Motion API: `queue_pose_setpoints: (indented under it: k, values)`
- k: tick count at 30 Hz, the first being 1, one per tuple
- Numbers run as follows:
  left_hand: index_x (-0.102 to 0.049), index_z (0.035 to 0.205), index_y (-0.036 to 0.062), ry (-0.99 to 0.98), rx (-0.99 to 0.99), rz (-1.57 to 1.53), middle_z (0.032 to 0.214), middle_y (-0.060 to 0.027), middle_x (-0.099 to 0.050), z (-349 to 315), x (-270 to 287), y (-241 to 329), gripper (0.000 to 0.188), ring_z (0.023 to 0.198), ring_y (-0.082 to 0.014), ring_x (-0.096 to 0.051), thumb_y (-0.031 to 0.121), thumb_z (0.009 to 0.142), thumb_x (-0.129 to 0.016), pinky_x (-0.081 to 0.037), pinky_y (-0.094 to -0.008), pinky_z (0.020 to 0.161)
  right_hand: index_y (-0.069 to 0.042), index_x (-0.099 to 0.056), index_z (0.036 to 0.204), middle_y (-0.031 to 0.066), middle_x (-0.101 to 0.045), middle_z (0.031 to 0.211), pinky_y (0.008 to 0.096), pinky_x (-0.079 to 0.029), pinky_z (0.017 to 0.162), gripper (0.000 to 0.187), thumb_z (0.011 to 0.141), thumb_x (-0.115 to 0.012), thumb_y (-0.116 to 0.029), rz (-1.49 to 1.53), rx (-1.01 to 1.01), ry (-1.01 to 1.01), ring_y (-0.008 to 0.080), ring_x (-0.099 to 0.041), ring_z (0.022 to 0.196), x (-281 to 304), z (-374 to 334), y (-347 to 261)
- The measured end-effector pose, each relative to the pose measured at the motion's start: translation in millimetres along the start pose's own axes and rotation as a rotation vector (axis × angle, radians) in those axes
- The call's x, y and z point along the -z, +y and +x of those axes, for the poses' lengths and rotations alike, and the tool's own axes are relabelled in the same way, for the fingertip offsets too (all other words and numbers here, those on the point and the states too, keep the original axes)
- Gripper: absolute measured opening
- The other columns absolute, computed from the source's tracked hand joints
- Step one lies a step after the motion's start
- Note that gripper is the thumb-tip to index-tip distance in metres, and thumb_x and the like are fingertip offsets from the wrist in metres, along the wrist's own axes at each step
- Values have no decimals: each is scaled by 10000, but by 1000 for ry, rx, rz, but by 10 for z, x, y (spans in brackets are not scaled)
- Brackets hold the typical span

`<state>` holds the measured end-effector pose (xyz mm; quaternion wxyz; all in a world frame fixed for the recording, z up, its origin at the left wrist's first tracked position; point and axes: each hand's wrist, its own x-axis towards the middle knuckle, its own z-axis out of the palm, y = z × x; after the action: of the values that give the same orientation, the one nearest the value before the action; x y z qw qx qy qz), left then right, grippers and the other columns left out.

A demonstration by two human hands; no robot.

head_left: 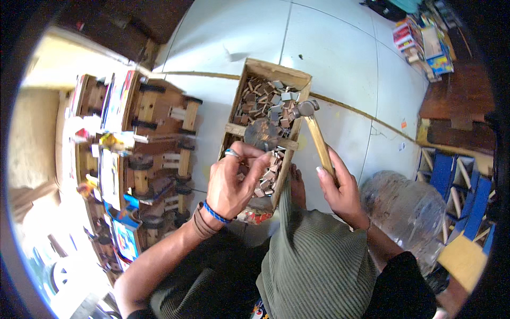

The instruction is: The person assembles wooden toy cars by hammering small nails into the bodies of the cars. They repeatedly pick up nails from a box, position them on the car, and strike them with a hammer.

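My right hand (342, 191) grips the wooden handle of a hammer (319, 138); its metal head is raised beside the right wall of a wooden box (278, 69). My left hand (234, 175) is over the box's near compartment, thumb and forefinger pinched together at the near edge of a round, dark, worn block (262, 133). What the pinch holds is too small to make out. The block sits at the wooden crosspiece between the two compartments. Small flat metal and brownish pieces (265, 101) fill the far compartment, and more pieces (269, 178) lie in the near one.
Wooden toy-like assemblies with dark wheels (154, 111) are stacked at the left. A large clear plastic bottle (404, 207) lies to my right, near a blue rack (451, 181). Boxes and packets (425, 45) stand at the far right on the pale tiled floor (334, 48).
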<state>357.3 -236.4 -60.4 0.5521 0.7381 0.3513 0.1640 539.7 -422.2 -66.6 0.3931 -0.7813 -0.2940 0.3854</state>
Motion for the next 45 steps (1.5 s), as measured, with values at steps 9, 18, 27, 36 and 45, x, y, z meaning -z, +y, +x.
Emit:
queue_pose_setpoints:
  k: [9, 18, 27, 36, 45]
  values:
    - [-602, 1072, 10, 44, -130, 260, 907, -96, -701, 692, 305, 241, 128, 825, -135, -665, 18, 961, -664, -526, -283, 745, -17, -475, 1453, 181, -706, 1040, 342, -531, 839, 464, 1042, -600, -192, 178, -79, 164, 191, -689, 932, -35, 207, 157]
    - [-709, 1053, 76, -455, -190, 587, 934, -167, -734, 1529, 85, 160, 152, 881, -397, -703, 152, 922, -702, -549, -478, 789, -67, -415, 1515, -35, -491, 706, 253, -376, 494, 483, 1068, -555, -186, 245, -129, 164, 46, -431, 557, -206, 323, 402]
    - [-732, 1059, 110, -888, -188, 1031, 1041, -185, -743, 1931, -416, -205, 198, 1004, -373, -721, 105, 861, -717, -584, -481, 871, -48, -440, 1492, -9, -547, 749, 260, -404, 550, 475, 1063, -567, -207, 215, -134, 180, 57, -462, 589, -116, 322, 459]
    - [-741, 1016, 122, -908, -251, 1015, 1020, -181, -739, 1974, -608, -107, 164, 1006, -368, -723, 153, 856, -722, -595, -456, 859, -22, -478, 1449, 76, -595, 935, 299, -441, 743, 462, 1050, -598, -221, 193, -116, 198, 138, -539, 845, -114, 320, 517]
    - [-761, 966, 98, -924, -284, 858, 996, -173, -744, 2074, -549, -338, 173, 924, -366, -729, 209, 839, -725, -591, -452, 818, -54, -440, 1493, -41, -504, 715, 251, -372, 543, 476, 1058, -573, -192, 223, -148, 170, 46, -444, 594, -110, 300, 617]
